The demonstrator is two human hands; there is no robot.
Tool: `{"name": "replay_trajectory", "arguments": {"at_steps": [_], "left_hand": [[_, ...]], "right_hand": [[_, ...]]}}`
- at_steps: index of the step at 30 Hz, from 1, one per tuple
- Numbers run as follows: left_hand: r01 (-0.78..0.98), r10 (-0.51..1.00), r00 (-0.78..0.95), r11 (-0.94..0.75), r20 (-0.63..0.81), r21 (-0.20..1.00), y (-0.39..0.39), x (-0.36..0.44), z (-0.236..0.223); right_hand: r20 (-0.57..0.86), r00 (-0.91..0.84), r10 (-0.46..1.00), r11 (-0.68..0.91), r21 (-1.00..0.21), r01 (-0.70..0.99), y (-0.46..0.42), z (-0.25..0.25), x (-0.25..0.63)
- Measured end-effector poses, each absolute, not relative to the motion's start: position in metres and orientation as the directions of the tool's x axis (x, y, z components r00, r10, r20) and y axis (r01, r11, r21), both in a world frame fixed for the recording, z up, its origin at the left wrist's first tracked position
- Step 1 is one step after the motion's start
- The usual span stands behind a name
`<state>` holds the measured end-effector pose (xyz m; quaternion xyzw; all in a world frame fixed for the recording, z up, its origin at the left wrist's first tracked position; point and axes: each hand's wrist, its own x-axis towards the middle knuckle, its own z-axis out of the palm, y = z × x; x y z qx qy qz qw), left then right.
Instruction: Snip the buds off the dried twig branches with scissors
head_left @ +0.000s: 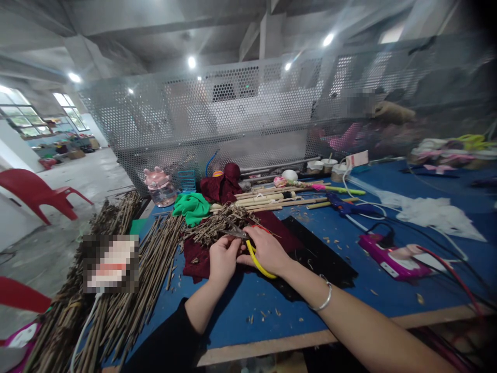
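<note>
My right hand is closed around a pair of scissors with yellow handles, its metal blades pointing left over a heap of dry twig pieces. Close beside the blades, my left hand has its thumb and fingers pinched together; what they hold is too small to make out. Both hands are above a dark red cloth on the blue table. A black sheet lies to the right of the cloth, partly behind my right forearm.
Long dry stalks cover the table's left side. Behind the heap lie a green cloth, bamboo sticks and a pink-lidded bottle. A blue glue gun, a purple power strip and cables occupy the right. A perforated metal screen stands behind.
</note>
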<state>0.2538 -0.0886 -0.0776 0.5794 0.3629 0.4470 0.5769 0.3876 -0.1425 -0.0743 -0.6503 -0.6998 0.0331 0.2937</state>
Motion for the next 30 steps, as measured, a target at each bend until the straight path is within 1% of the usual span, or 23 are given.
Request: {"name": "replay_trajectory", "arguments": {"at_steps": [4, 9, 17, 19, 24, 26, 30], "left_hand": [[-0.103, 0.929, 0.354, -0.078, 0.11, 0.992, -0.0899, 0.2543, -0.0765], [-0.178, 0.924, 0.379, 0.016, 0.053, 0.984, -0.0903, 0.256, -0.0806], [-0.213, 0.933, 0.359, 0.084, -0.002, 0.973, -0.0891, 0.2551, -0.0798], [-0.22, 0.938, 0.347, 0.086, -0.004, 0.972, -0.0893, 0.2557, -0.0785], [-0.217, 0.94, 0.34, 0.095, -0.016, 0.972, -0.0898, 0.2571, -0.0752], [-0.221, 0.935, 0.355, 0.104, -0.019, 0.97, -0.0901, 0.2568, -0.0741], [-0.203, 0.928, 0.372, 0.078, 0.003, 0.976, -0.0908, 0.2556, -0.0722]], "right_hand": [[0.367, 0.029, 0.93, 0.161, -0.477, 0.864, -0.1426, -0.074, 0.3866], [0.371, 0.058, 0.927, 0.145, -0.496, 0.856, -0.1426, -0.0751, 0.3876], [0.327, 0.063, 0.943, 0.125, -0.522, 0.844, -0.1442, -0.0721, 0.3908], [0.332, 0.061, 0.941, 0.124, -0.508, 0.853, -0.1451, -0.0703, 0.3899], [0.374, 0.021, 0.927, 0.149, -0.419, 0.896, -0.1444, -0.073, 0.3884], [0.374, 0.01, 0.927, 0.159, -0.42, 0.894, -0.1437, -0.0755, 0.3888], [0.367, 0.017, 0.93, 0.167, -0.465, 0.869, -0.1433, -0.0773, 0.389]]}}
